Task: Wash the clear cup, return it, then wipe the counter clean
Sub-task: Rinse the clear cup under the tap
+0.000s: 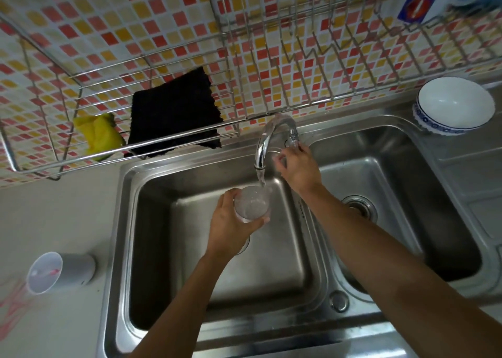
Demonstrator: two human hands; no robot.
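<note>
The clear cup (252, 205) stands upright over the left basin (176, 249) of the steel sink. The left hand (231, 224) holds it, with fingers and thumb curled round its wall from the 8 o'clock side. A thin stream of water (260, 179) falls into the cup from the spout of the tap (264, 140), at 12 o'clock of the cup. How full the cup is cannot be told through the clear wall.

The right hand (297, 167) is at 1 o'clock of the cup, and its bent fingers grip the tap handle (292, 137); the fingertips are partly hidden behind it. The left wrist covers most of the left basin's drain. In the right basin (394, 173) the drain (358, 208) shows just beside the right forearm.

At 10 o'clock, a black cloth (173, 113) and a yellow sponge (99, 135) lie in a wire rack (40, 167) on the tiled wall. At 2 o'clock, a white bowl (453, 105) with a blue pattern stands on the sink's rim. At 8 o'clock, a grey cup (68, 269) is on the counter (54, 208), with something pink and blurred inside.

At the top right, a carton (415, 4) is cut off by the edge. Its blue label carries a red shape, but no writing can be read.
</note>
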